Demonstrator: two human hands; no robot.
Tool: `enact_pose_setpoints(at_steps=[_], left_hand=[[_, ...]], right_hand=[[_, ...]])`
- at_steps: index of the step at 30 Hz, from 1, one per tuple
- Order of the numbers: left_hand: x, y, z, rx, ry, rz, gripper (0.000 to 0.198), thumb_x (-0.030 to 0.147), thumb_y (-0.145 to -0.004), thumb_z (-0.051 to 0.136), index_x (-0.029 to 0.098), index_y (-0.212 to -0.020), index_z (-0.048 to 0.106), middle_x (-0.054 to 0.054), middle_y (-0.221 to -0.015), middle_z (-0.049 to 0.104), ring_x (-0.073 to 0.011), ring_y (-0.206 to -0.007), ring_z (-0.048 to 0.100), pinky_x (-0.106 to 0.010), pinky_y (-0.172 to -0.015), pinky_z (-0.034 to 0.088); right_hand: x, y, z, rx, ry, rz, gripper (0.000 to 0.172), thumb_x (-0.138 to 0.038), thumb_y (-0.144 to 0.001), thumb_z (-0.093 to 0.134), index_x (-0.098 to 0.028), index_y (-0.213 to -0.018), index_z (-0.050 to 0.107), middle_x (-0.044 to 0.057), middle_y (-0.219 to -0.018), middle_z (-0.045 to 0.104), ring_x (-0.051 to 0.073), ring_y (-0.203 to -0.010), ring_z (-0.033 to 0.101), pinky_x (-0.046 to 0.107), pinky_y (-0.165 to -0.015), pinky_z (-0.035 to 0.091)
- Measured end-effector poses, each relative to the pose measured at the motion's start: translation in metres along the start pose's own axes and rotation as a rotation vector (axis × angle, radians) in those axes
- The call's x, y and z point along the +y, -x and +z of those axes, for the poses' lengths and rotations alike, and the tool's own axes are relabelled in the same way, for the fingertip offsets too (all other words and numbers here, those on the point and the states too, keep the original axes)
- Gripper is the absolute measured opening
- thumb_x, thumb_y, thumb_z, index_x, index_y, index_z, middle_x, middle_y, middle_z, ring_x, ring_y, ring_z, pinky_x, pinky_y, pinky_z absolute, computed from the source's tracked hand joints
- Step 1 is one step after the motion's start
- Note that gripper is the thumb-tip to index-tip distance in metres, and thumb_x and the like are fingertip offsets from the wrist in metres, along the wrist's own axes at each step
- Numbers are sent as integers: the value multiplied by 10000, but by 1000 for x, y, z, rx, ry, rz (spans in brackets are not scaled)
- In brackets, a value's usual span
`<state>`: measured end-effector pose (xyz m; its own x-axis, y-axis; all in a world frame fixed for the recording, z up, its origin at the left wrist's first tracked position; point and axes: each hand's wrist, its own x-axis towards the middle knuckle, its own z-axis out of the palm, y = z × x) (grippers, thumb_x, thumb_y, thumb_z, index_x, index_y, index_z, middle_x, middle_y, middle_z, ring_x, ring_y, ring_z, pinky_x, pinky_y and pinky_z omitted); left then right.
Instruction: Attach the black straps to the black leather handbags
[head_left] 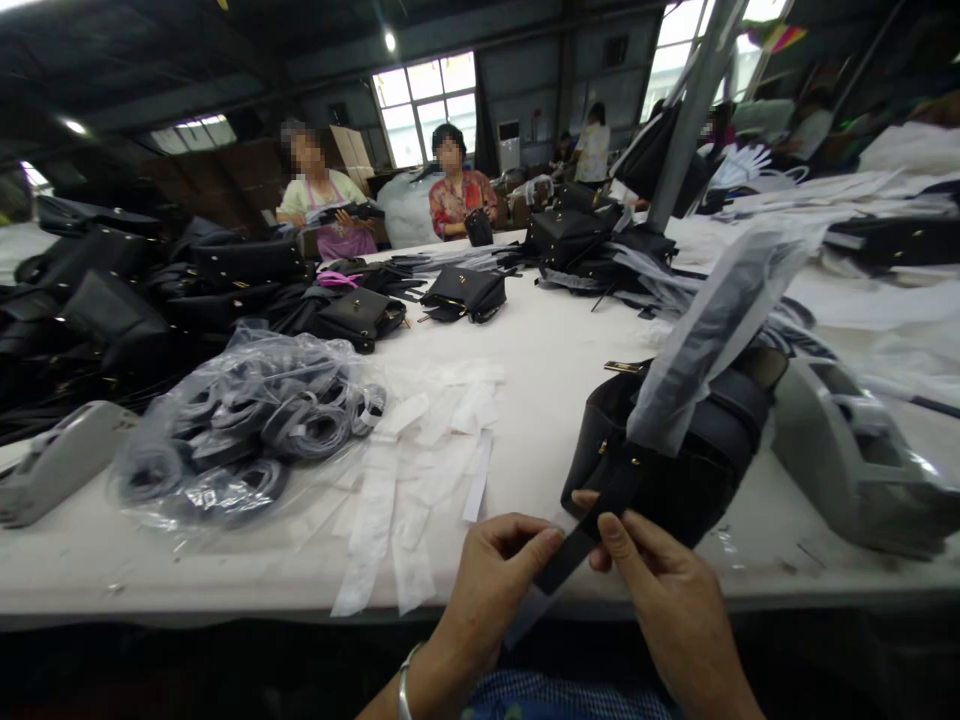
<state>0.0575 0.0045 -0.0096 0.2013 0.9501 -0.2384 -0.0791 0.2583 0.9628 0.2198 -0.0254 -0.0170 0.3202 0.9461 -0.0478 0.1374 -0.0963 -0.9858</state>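
A black handbag (675, 500) with small gold fittings lies at the table's front edge, right of centre. From it a flat black strap (574, 560) runs toward me. My left hand (499, 570) pinches this strap between thumb and fingers. Close beside it, my right hand (660, 580) also grips the strap, thumb on top, near the bag's lower edge. A strip in cloudy plastic wrapping (720, 330) sticks up from the bag. Below my left hand hangs a pale, see-through strip of film, partly hidden.
A clear plastic bag of coiled grey straps (255, 430) lies left, beside loose white strips (382, 520). Grey tape dispensers (862, 460) stand at both sides. Black bags (112, 290) are heaped at left. Two people (461, 190) handle black pieces across the table.
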Motion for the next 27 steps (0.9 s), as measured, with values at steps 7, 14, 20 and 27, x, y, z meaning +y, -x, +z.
enact_pose_setpoints(at_steps=[7,14,20,27], left_hand=[[17,-29,38,-72,52,111,288,426,-777,797,142,-826,787,-52,-772,749,-166,-723,650,-243,-684,492],[20,-46,53,-79,-25,230,323,464,-841,714,144,-865,748,-54,-798,728,-205,-783,649,-273,-718,509],[-15,-43,42,-103,-18,252,417,568,-802,717,163,-902,712,-58,-829,730,-240,-851,673,-280,-739,528],[-29,-37,40,56,-72,245,473,652,-712,754,186,-779,709,-8,-686,688,-182,-647,643,-228,-605,514]], right_hand=[[-12,-3,-17,29,144,-39,489,-641,-868,552,-205,-732,725,22,-608,682,182,-629,654,234,-593,509],[-13,-19,-20,56,60,24,466,-649,-810,628,-196,-741,711,-3,-516,616,156,-528,577,237,-528,454],[-5,-23,-11,73,-6,14,541,-671,-794,629,-173,-584,626,-1,-486,581,138,-500,552,225,-513,426],[-11,-20,-5,146,10,-39,542,-663,-804,618,-165,-600,681,-17,-456,535,120,-454,492,225,-471,383]])
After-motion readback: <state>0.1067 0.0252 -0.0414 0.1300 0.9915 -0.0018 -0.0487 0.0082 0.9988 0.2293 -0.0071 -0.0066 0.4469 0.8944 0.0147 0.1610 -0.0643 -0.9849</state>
